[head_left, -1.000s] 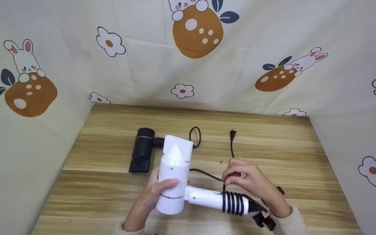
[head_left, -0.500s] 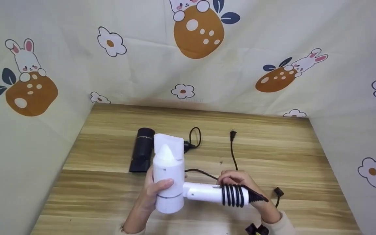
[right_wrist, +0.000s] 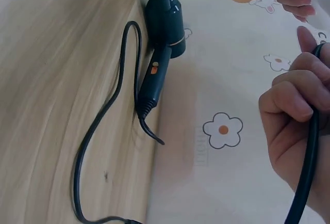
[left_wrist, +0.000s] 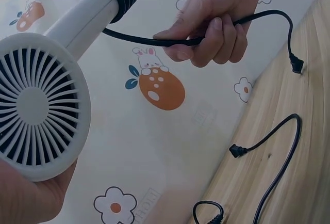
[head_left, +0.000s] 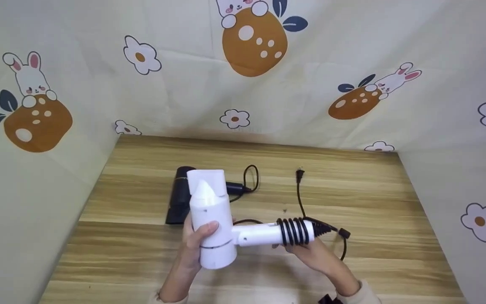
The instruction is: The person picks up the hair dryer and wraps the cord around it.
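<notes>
A white hair dryer (head_left: 213, 215) is held off the table, nozzle pointing away and handle to the right. My left hand (head_left: 190, 249) grips its barrel, thumb across the top. In the left wrist view its round rear grille (left_wrist: 33, 105) faces the camera. Several turns of black cord (head_left: 295, 231) wrap the handle's end. My right hand (head_left: 317, 255) is below the handle, partly hidden by it; the left wrist view shows its curled fingers (left_wrist: 224, 41) holding the cord. Past that hand, the cord's free end hangs with a plug (left_wrist: 295, 64).
A black hair dryer (right_wrist: 165, 22) lies on the wooden table (head_left: 141, 261) behind the white one, partly covered by it in the head view. Its cord loops over the table to a plug (head_left: 300, 174). Patterned cloth (head_left: 184, 93) surrounds the table's back and sides.
My right hand has gone from above the handle to beneath it, carrying the cord around. The white dryer has shifted left and away, and its handle now tilts up to the right.
</notes>
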The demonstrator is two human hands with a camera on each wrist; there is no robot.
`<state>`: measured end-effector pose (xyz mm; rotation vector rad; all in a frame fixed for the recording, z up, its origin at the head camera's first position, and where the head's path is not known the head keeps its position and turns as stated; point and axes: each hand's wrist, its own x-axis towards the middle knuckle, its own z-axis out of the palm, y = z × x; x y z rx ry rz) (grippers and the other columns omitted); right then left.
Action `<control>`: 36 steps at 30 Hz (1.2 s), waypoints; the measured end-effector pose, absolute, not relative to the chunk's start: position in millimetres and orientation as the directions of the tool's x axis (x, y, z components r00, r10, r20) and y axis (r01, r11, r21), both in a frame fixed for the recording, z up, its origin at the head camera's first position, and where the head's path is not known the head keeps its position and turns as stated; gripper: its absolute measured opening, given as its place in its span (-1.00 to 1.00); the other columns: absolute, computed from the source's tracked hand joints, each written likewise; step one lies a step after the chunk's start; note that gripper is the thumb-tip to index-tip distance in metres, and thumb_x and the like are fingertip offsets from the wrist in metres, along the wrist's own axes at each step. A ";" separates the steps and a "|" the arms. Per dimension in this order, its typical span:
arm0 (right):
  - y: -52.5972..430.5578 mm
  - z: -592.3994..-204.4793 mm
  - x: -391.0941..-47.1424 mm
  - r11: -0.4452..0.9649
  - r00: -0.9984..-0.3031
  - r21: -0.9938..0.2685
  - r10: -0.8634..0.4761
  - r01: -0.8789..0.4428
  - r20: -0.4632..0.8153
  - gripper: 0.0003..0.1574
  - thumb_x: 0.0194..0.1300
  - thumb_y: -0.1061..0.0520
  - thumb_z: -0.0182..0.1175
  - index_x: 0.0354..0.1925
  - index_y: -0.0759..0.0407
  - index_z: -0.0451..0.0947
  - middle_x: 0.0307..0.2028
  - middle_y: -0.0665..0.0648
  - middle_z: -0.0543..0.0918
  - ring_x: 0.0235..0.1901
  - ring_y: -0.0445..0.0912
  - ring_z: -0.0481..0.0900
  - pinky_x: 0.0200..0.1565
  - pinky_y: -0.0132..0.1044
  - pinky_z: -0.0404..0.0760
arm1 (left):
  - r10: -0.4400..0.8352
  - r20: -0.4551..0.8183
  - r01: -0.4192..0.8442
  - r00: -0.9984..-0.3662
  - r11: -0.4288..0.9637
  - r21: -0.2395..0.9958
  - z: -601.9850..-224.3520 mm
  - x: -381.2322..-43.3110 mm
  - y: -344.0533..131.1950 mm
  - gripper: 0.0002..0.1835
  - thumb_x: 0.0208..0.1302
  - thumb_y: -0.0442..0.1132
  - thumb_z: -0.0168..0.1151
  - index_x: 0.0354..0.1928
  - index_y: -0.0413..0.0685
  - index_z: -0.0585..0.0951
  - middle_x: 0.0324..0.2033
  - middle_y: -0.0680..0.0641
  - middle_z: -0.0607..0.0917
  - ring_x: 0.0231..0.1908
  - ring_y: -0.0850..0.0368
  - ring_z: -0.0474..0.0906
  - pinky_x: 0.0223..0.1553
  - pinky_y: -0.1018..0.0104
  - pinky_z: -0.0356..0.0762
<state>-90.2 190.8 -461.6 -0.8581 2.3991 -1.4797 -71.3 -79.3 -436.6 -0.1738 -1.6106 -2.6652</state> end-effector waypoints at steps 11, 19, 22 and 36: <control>177.7 -454.3 -84.6 0.519 -0.777 -0.605 -0.552 -0.604 0.303 -0.77 0.30 0.14 0.11 -0.50 0.03 0.57 -0.61 -0.14 0.58 -0.64 -0.46 0.31 -0.57 -0.62 0.36 | -0.149 -0.044 0.012 -0.988 -0.355 0.935 -437.3 -77.8 -77.2 -0.61 0.05 -0.35 0.11 -0.02 -0.14 0.38 -0.30 0.00 0.60 -0.29 0.13 0.57 -0.19 0.26 0.53; 178.9 -441.4 -77.6 0.596 -0.717 -0.403 -0.530 -0.694 0.452 -0.67 0.15 0.16 0.26 -0.64 -0.07 0.38 -0.74 -0.25 0.30 -0.68 -0.50 0.12 -0.64 -0.73 0.11 | -0.153 -0.051 -0.001 -0.987 -0.309 0.951 -445.1 -83.7 -75.5 -0.61 0.08 -0.34 0.13 0.00 -0.22 0.36 -0.30 -0.02 0.59 -0.31 0.13 0.56 -0.20 0.25 0.53; 181.2 -436.5 -74.3 0.600 -0.705 -0.377 -0.538 -0.705 0.462 -0.67 0.14 0.14 0.28 -0.64 -0.08 0.38 -0.75 -0.27 0.25 -0.68 -0.51 0.07 -0.64 -0.74 0.05 | -0.148 -0.049 -0.005 -0.988 -0.285 0.959 -447.1 -85.1 -74.9 -0.57 0.10 -0.34 0.14 0.03 -0.25 0.33 -0.29 -0.03 0.58 -0.29 0.12 0.55 -0.19 0.24 0.53; 192.6 -416.6 -71.0 0.520 -0.597 -0.300 -0.639 -0.800 0.485 -0.97 0.16 0.17 0.25 -0.38 0.05 0.56 -0.51 -0.17 0.58 -0.57 -0.42 0.40 -0.52 -0.65 0.39 | -0.094 -0.057 -0.042 -0.994 -0.155 0.987 -456.0 -88.2 -70.3 -0.49 0.12 -0.28 0.21 0.11 -0.28 0.32 -0.24 -0.12 0.57 -0.27 0.10 0.55 -0.18 0.20 0.54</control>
